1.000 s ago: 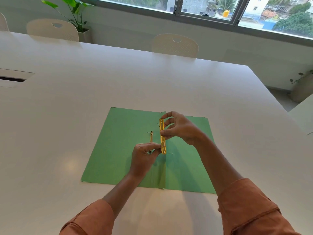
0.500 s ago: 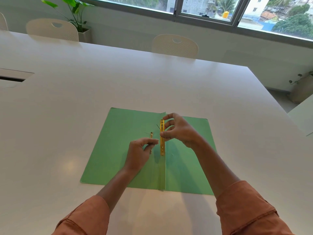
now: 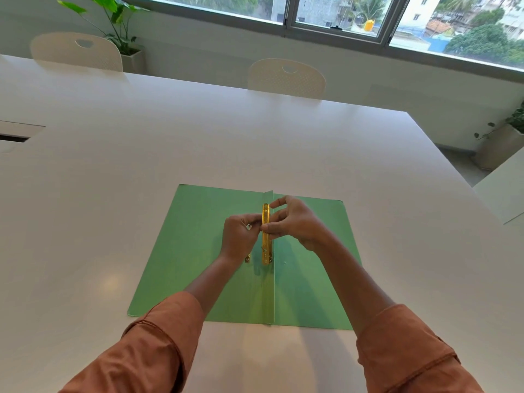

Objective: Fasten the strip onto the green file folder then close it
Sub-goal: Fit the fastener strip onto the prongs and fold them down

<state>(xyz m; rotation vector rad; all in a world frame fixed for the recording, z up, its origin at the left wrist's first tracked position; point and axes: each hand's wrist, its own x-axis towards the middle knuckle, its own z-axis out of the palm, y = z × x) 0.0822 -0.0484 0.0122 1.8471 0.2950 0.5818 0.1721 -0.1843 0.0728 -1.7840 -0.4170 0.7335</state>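
The green file folder lies open and flat on the white table, its spine fold standing up along the middle. A yellow metal strip runs along that fold, pointing away from me. My right hand pinches the strip near its far half between thumb and fingers. My left hand comes in from the left with its fingertips against the strip's middle. A small brass prong end shows just below my left wrist.
The white table stretches far on all sides. Two white chairs stand at the far edge under the window, with a potted plant behind the left one. A recessed slot is at the table's left edge.
My left hand has moved up and to the right, from beside the prong to the strip's middle. The right hand has kept its hold, and the strip sits lower along the fold.
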